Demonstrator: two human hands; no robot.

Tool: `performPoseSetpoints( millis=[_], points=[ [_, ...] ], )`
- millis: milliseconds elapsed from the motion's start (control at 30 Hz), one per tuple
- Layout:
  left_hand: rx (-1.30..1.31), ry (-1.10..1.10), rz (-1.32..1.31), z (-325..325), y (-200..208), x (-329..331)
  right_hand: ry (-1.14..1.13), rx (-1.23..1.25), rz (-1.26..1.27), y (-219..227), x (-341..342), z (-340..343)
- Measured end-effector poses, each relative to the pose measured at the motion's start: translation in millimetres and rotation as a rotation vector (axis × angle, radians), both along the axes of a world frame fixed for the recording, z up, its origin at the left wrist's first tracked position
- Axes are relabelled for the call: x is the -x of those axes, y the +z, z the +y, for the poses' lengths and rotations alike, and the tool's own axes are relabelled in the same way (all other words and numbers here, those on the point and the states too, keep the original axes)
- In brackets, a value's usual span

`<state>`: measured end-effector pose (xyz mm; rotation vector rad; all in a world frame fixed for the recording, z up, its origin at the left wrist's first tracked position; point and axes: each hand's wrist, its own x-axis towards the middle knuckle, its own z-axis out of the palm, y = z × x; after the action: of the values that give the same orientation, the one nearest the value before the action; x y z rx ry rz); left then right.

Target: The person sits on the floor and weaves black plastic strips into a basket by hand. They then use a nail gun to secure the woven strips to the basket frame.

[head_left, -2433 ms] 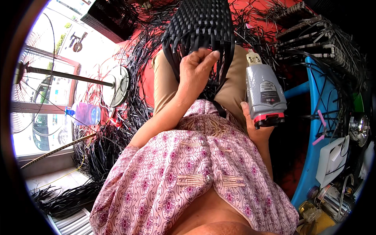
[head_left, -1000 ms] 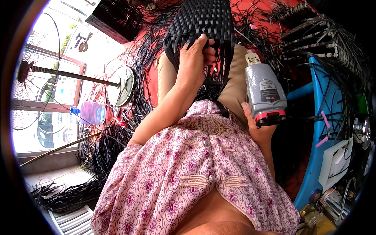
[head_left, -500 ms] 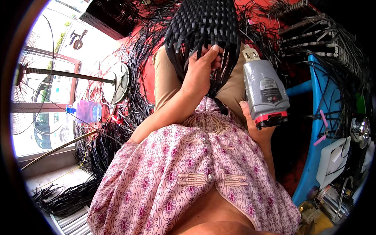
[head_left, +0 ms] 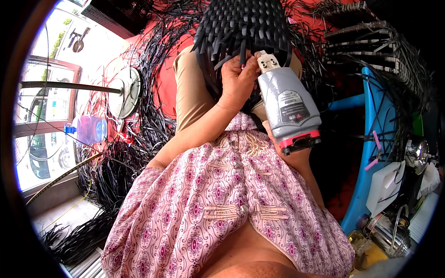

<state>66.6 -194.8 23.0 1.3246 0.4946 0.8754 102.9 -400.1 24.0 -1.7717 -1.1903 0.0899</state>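
Observation:
A black basket-like weave of flat strips (head_left: 241, 28) rests on my lap between my knees, its loose strip ends hanging toward me. My left hand (head_left: 237, 83) is closed in a pinch on strips at the near edge of the weave. My right hand (head_left: 270, 132), mostly hidden beneath it, grips a grey cordless power tool (head_left: 289, 102) with a red band at its rear. The tool's pale metal nose (head_left: 267, 62) lies against the strips beside my left fingertips. Whether the nose touches the strip in my fingers, I cannot tell.
Loose black strips (head_left: 150, 111) cover much of the red floor on the left. A fan stand (head_left: 124, 92) and a blue-capped plastic bottle (head_left: 90, 129) stand there. To the right are a blue plastic chair (head_left: 371, 120), a stack of woven pieces (head_left: 359, 44) and a metal container (head_left: 387, 231).
My right hand has brought the power tool left and its nose up to the weave's edge, by my left fingers. My left hand has shifted along the strips, and the view has turned slightly.

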Motion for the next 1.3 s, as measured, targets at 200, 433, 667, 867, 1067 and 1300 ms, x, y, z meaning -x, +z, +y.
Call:
performPoseSetpoints(
  millis=[200,433,667,867,1067,1300],
  points=[
    [-0.232,0.095,0.06,8,-11,-1,-0.075,0.041,-0.011,7,6,14],
    [-0.232,0.079,0.078,10,-8,-1,-0.076,0.045,-0.085,5,10,17],
    [-0.17,0.059,0.061,9,-9,-3,-0.128,0.095,0.04,4,17,18],
    [-0.216,0.049,0.031,8,-3,-2,-0.109,0.113,-0.142,8,16,18],
    [-0.243,0.08,0.038,11,-7,-4,-0.161,0.179,-0.268,-3,16,21],
    [-0.133,0.008,-0.006,14,-12,-4,-0.127,0.034,-0.107,2,13,25]
  ],
)
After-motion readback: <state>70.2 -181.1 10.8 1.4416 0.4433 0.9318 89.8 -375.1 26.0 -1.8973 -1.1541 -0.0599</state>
